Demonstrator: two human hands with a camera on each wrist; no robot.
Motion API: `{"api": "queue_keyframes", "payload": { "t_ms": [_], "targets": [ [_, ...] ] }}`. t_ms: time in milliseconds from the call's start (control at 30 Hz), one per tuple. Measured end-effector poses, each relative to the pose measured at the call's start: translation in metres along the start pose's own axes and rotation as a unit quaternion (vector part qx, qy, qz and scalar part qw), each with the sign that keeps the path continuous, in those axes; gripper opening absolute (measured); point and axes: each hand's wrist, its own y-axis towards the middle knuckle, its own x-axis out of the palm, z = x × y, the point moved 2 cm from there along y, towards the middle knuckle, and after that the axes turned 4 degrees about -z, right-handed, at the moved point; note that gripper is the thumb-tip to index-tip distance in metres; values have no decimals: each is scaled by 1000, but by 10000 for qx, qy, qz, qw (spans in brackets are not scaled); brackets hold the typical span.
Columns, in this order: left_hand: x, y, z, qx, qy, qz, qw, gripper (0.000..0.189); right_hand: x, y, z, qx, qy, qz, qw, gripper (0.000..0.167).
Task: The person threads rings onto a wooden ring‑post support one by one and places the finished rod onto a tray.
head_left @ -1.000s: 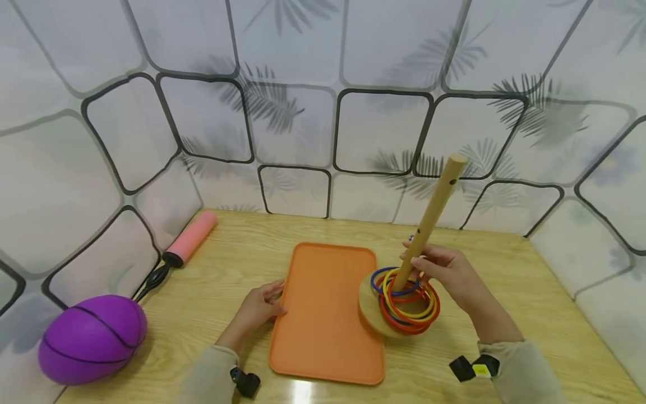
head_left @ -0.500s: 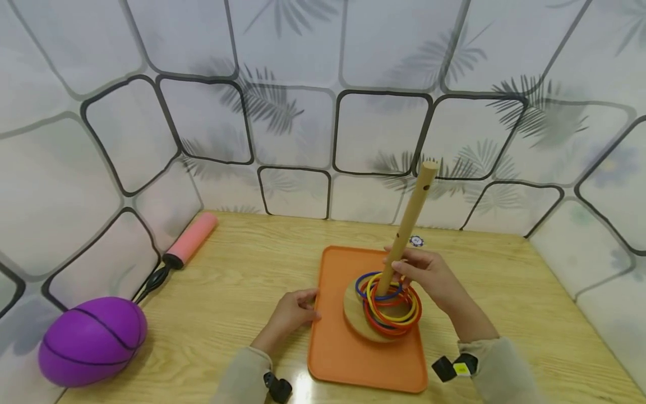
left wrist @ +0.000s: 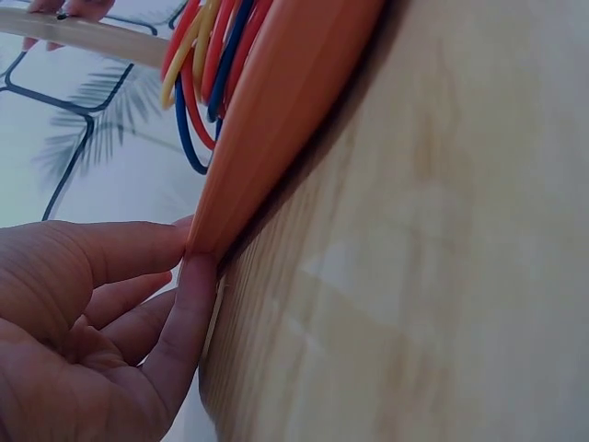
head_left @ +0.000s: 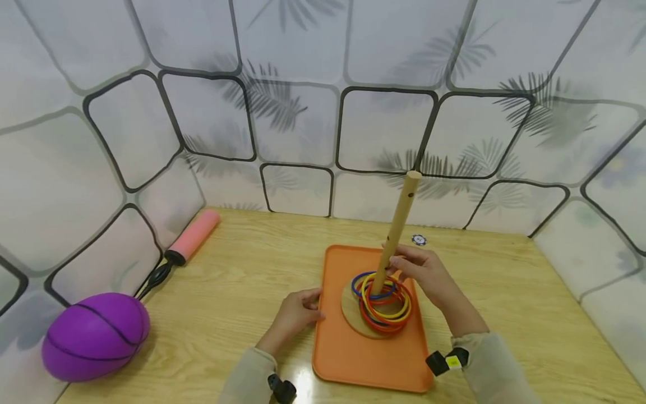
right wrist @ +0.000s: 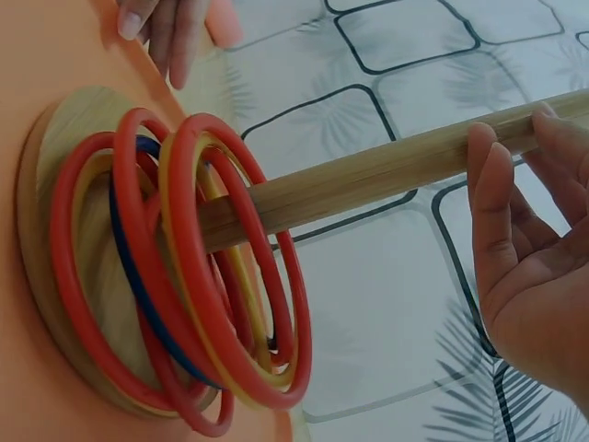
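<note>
An orange tray (head_left: 363, 365) lies on the table, and my left hand (head_left: 292, 314) pinches its left rim between thumb and fingers, as the left wrist view shows up close. On the tray stands a wooden ring-toss stand, its round base (head_left: 350, 314) flat on the orange surface. My right hand (head_left: 424, 275) grips the stand's post (head_left: 400, 219) with thumb and fingertips, above the rings. Several red, yellow and blue rings (right wrist: 179, 212) hang loosely around the foot of the post, stacked unevenly over the base.
A purple ball (head_left: 96, 336) with dark lines sits at the far left. Behind it lies a pink hand pump (head_left: 194, 235) with a black end. A small poker chip (head_left: 419, 239) lies beyond the tray, near the patterned wall (head_left: 298, 123).
My left hand has slid the tray to the right, beneath the stand. My right hand has shifted the stand left and lowered it onto the tray. The chip behind has come into full view.
</note>
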Motion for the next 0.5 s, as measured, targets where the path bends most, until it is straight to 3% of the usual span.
{"api": "queue_keyframes", "payload": {
  "t_ms": [300,500],
  "targets": [
    [-1,2,-5,-24,-147,-62,9999,57,4,0,6,-148,487,86,9987,33],
    [-4,3,-8,-94,-48,-39,9999,57,4,-1,6,-144,461,61,9988,31]
  ]
}}
